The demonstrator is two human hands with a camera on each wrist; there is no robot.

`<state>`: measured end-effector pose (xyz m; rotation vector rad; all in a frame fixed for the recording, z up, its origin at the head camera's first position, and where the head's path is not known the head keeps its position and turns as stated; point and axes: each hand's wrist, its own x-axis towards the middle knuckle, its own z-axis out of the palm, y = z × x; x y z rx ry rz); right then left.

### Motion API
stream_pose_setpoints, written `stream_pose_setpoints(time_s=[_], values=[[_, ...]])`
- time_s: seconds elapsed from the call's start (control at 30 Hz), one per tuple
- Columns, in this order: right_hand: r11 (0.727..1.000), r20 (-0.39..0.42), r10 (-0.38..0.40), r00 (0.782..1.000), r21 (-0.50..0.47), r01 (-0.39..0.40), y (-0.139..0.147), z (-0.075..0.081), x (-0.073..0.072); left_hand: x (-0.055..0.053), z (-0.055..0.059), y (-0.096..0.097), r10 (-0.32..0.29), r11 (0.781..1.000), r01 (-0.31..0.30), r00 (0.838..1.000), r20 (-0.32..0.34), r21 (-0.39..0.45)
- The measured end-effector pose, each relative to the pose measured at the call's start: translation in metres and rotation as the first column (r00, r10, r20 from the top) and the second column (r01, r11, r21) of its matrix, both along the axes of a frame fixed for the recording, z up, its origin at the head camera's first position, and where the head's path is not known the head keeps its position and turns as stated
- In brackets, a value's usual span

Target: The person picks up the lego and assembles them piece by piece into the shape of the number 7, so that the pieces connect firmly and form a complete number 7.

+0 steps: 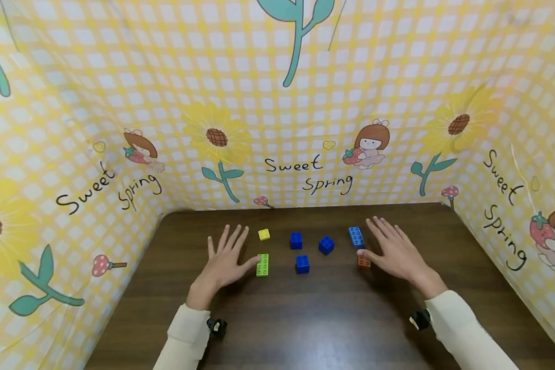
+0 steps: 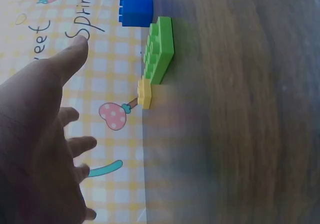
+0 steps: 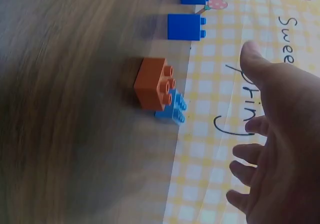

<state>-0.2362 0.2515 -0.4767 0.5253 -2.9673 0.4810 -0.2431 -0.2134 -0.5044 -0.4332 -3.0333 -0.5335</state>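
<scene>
My left hand (image 1: 225, 261) is spread with straight fingers, its thumb tip overlapping the edge of a lime green brick (image 1: 262, 267) in the head view. A small yellow brick (image 1: 264, 235) lies beyond that thumb. On the other side my right hand (image 1: 394, 252) also has its fingers extended and holds nothing. Its thumb partly covers an orange brick (image 1: 364, 262), fully seen in the right wrist view (image 3: 151, 83). Just left of its fingertips lies a light blue long brick (image 1: 356, 237). Between the hands sit three dark blue bricks, one nearer (image 1: 302, 264), two farther back (image 1: 296, 240).
A dark wooden table (image 1: 300, 324) carries all the bricks. Yellow checked cloth (image 1: 259, 103) with sunflowers and "Sweet Spring" lettering rises behind it and along both sides. Each wrist bears a small black camera, one at the left (image 1: 218, 326), one at the right (image 1: 420, 319).
</scene>
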Motion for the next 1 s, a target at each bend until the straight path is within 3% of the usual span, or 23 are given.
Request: stream_pose_setpoints(time_s=[0.2,0.43,0.7,1.0], values=[[0.998,-0.055,0.006,0.998,-0.062,-0.009,-0.013,0.0,-0.001,0.006,0.004,0.008,-0.066,0.993,0.071,0.996,-0.061,0.095],[0.981,-0.011,0.003,1.0,-0.196,-0.005,-0.034,0.002,-0.001,0.012,0.005,0.027,-0.043,0.978,0.058,0.996,-0.079,0.201],[0.942,-0.008,0.046,0.999,-0.332,-0.046,-0.048,0.001,-0.006,0.014,0.002,0.05,-0.059,0.944,0.089,0.993,-0.104,0.319],[0.926,0.007,0.062,0.998,-0.373,-0.055,-0.065,-0.007,-0.02,0.008,-0.008,0.084,-0.138,0.885,0.158,0.987,-0.077,0.437]])
